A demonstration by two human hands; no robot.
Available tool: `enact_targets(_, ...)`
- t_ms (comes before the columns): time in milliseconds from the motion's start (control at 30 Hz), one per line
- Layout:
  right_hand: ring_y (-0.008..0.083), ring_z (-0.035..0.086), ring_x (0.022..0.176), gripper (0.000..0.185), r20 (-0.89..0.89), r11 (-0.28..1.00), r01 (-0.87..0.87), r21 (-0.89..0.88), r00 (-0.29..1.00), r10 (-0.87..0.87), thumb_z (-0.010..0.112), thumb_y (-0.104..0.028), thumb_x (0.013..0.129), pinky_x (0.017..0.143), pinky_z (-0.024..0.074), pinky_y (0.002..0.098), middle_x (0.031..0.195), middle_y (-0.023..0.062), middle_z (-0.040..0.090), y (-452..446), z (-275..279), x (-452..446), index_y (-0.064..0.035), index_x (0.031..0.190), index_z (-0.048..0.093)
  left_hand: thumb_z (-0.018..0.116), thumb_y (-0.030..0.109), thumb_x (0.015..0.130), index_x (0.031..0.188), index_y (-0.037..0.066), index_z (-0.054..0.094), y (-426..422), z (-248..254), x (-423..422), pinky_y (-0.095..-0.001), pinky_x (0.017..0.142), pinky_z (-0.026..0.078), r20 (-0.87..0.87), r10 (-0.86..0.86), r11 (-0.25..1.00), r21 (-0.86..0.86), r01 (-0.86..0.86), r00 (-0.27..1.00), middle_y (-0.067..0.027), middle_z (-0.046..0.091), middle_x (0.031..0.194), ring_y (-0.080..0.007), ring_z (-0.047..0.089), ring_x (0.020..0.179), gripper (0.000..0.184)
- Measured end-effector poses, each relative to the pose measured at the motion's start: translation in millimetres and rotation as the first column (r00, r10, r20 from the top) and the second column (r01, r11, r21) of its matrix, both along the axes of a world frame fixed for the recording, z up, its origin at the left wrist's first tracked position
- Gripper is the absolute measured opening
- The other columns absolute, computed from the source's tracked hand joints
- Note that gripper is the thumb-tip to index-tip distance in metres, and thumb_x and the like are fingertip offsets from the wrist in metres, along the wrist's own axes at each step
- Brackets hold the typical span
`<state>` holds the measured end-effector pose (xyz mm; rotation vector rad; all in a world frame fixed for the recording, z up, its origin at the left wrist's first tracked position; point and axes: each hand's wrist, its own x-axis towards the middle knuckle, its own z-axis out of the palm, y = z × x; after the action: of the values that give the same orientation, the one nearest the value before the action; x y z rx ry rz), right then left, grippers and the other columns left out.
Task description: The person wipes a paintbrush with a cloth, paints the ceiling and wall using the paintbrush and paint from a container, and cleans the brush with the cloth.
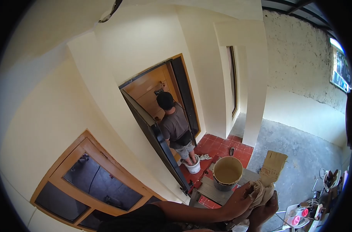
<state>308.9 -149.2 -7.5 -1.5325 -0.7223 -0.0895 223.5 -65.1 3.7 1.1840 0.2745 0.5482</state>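
Near the lower right, my left hand (237, 200) reaches across and has its fingers closed on a crumpled beige rag (259, 193). My right hand (265, 210) is closed around the rag's other side. Out of the top of the rag sticks a flat, tan-stained piece (274, 164) with ragged edges; whether it is cardboard or a coated scraper blade I cannot tell. Its lower end is hidden by cloth and fingers. Just left of the hands, a bucket (224, 187) with tan-coated insides stands on a grey wooden bench (212, 192).
A co-worker (176, 125) stands on an upturned white bucket (193, 166) at the open doorway, facing a wooden door panel (145, 91). Below are red floor tiles (218, 144). A wood-framed window (102, 181) is lower left. Tools and pink-lidded containers (295, 220) lie lower right.
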Motion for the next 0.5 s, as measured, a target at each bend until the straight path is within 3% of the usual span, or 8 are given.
enact_targets(33, 0.0115, 0.059, 0.075, 0.023, -0.005, 1.0, 0.001, 0.004, 1.0, -0.001, 0.07, -0.018, 0.094, 0.066, 0.0483, 0.0307, 0.077, 0.0036, 0.06, 3, -4, 0, 0.0042, 0.096, 0.064, 0.053, 0.017, 0.107, 0.134, -0.002, 0.05, 1, -3, 2, -0.0273, 0.099, 0.048, -0.005, -0.001, 1.0, 0.004, 0.001, 1.0, -0.0089, 0.061, 0.125, -0.0109, 0.057, 0.115, 0.033)
enact_targets(100, 0.0142, 0.058, 0.07, 0.021, -0.146, 0.975, -0.003, 0.223, 0.989, 0.037, 0.071, -0.016, 0.092, 0.064, 0.0473, 0.0323, 0.075, 0.0054, 0.058, 8, -13, -1, 0.0032, 0.093, 0.064, 0.054, 0.017, 0.107, 0.133, -0.001, 0.05, 0, -12, 4, -0.0275, 0.099, 0.048, 0.003, 0.02, 1.0, -0.016, -0.02, 1.0, -0.0088, 0.061, 0.125, -0.0111, 0.058, 0.115, 0.032)
enact_targets(133, 0.0142, 0.058, 0.07, 0.021, -0.152, 0.974, -0.003, 0.228, 0.988, 0.039, 0.071, -0.016, 0.092, 0.064, 0.0473, 0.0323, 0.075, 0.0054, 0.058, 6, -14, -1, 0.0032, 0.093, 0.064, 0.054, 0.017, 0.107, 0.133, -0.001, 0.05, -2, -13, 4, -0.0275, 0.099, 0.048, -0.003, 0.021, 1.0, -0.011, -0.021, 1.0, -0.0088, 0.061, 0.125, -0.0111, 0.058, 0.115, 0.032)
enact_targets(233, 0.015, 0.055, 0.079, 0.024, -0.091, 0.994, -0.034, 0.105, 0.995, 0.044, 0.069, -0.016, 0.093, 0.072, 0.0458, 0.031, 0.085, 0.0068, 0.056, 2, -9, -7, 0.0057, 0.096, 0.06, 0.053, 0.015, 0.106, 0.133, -0.001, 0.05, -3, -10, 2, -0.0286, 0.1, 0.048, -0.029, 0.039, 0.999, -0.011, -0.039, 0.999, -0.0085, 0.061, 0.126, -0.0116, 0.058, 0.115, 0.031)
enact_targets(300, 0.0199, 0.056, 0.09, 0.027, -0.011, 0.986, -0.017, 0.164, 1.0, 0.019, 0.07, -0.018, 0.092, 0.08, 0.046, 0.0338, 0.098, 0.0111, 0.056, 4, -3, -17, 0.0064, 0.098, 0.059, 0.046, 0.0, 0.1, 0.135, -0.003, 0.046, -3, -7, 2, -0.0307, 0.104, 0.045, -0.035, 0.063, 0.998, 0.026, -0.062, 0.997, -0.0134, 0.059, 0.127, -0.0155, 0.056, 0.118, 0.035)
enact_targets(433, 0.0237, 0.055, 0.096, 0.026, 0.019, 0.993, 0.03, 0.115, 0.999, -0.032, 0.07, -0.019, 0.092, 0.081, 0.0442, 0.037, 0.104, 0.0133, 0.054, 0, -12, -11, 0.0051, 0.095, 0.061, 0.044, -0.001, 0.098, 0.136, -0.003, 0.043, -5, -19, 7, -0.0311, 0.105, 0.044, -0.01, 0.045, 0.999, -0.02, -0.045, 0.999, -0.0136, 0.059, 0.126, -0.016, 0.055, 0.119, 0.038)
enact_targets(500, 0.0215, 0.056, 0.084, 0.023, 0.269, 0.987, 0.127, -0.103, 0.958, -0.095, 0.07, -0.017, 0.091, 0.069, 0.0421, 0.0358, 0.091, 0.0114, 0.053, -6, -15, 1, 0.0043, 0.089, 0.063, 0.044, 0.0, 0.099, 0.136, -0.003, 0.042, -8, -23, 7, -0.0308, 0.103, 0.044, -0.027, 0.102, 0.994, 0.037, -0.101, 0.994, -0.0132, 0.058, 0.125, -0.0163, 0.055, 0.117, 0.037)
